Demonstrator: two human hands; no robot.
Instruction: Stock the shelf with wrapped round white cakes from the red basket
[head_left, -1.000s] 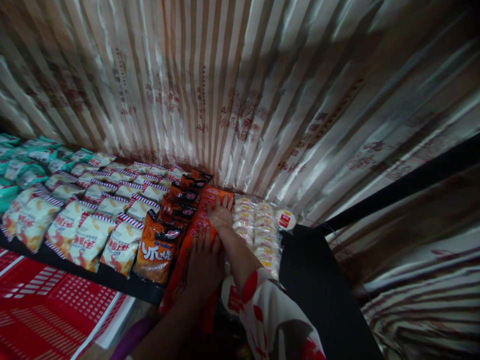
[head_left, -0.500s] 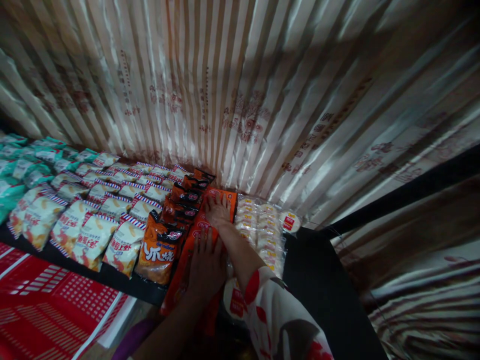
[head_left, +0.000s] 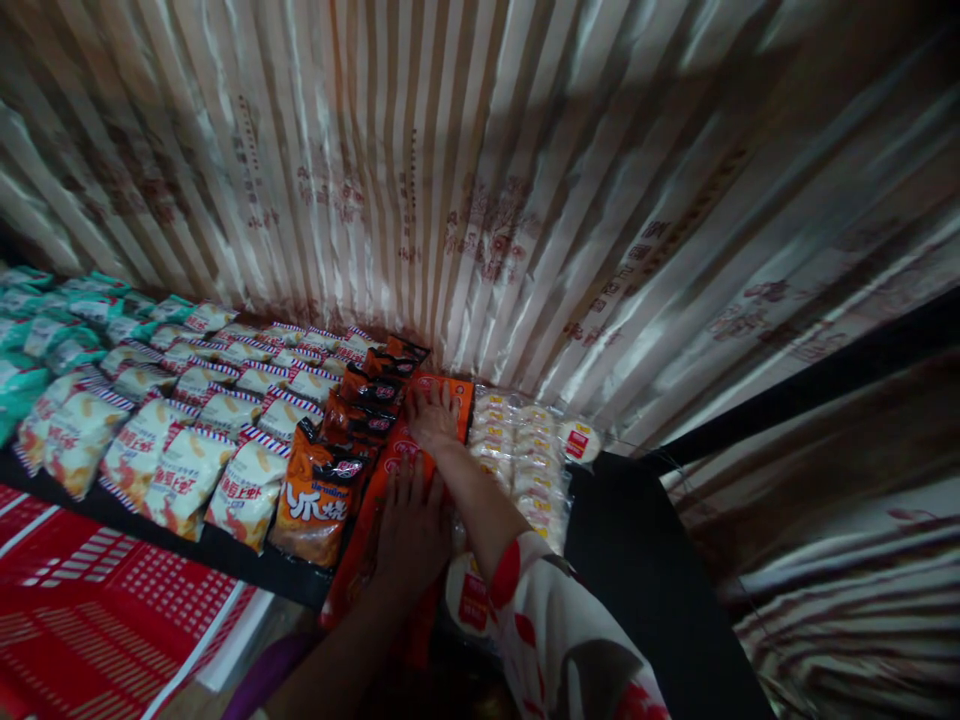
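Note:
Both hands rest on a row of flat orange packets [head_left: 457, 392] laid one over another. My left hand [head_left: 414, 530] lies flat on the nearer packets, fingers stretched forward. Farther along the row, my right hand [head_left: 433, 420] presses flat near the back end, its fingers apart. To the left of the hands stands a column of orange-and-black snack bags [head_left: 315, 505]. On the right, beside my right forearm, are rows of clear-wrapped round white packs [head_left: 536, 480]. My forearms hide part of the orange row.
Pale snack bags with striped tops [head_left: 187, 475] fill the table farther left, with green bags [head_left: 52, 335] beyond. A red plastic basket [head_left: 97, 620] sits below the front edge. Striped curtain [head_left: 420, 180] hangs behind; the black table surface [head_left: 652, 570] shows at right.
Almost nothing differs. My right hand has shifted very slightly on the orange packets, and both hands stay flat on them.

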